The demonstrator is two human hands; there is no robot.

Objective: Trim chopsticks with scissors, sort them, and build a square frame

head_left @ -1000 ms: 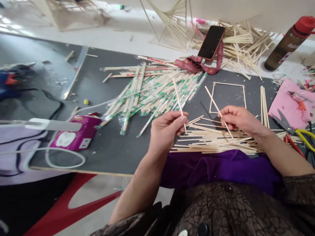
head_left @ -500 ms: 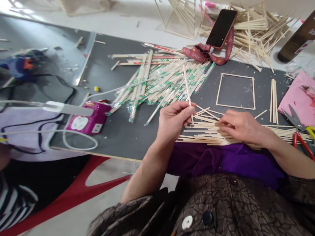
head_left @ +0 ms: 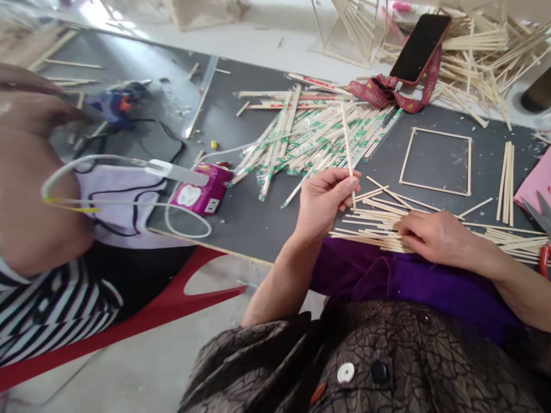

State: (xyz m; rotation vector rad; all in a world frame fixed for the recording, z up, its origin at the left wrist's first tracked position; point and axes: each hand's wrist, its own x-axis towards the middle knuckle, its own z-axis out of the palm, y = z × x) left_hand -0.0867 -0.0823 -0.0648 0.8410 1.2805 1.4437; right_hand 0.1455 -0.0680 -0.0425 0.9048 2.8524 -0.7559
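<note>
My left hand pinches a wooden chopstick, which points up and away from me. My right hand rests with curled fingers on a pile of loose thin sticks along the table's near edge; its fingertips are partly hidden, so whether it grips one of them is unclear. Beyond the pile lies a square frame made of the same sticks. To its right sits a small row of sticks. Left of the frame is a heap of wrapped chopsticks in clear and green printed sleeves.
A phone with a red lanyard lies at the back, beside a big stick heap. At left are a purple power adapter with white cables, a blue glue gun and a co-worker's arm. Scissors lie far right.
The view has swung left, so the table things appear further right. A co-worker's arm and hand now show at the left. My left hand still holds the chopstick; my right hand stays at the pile.
</note>
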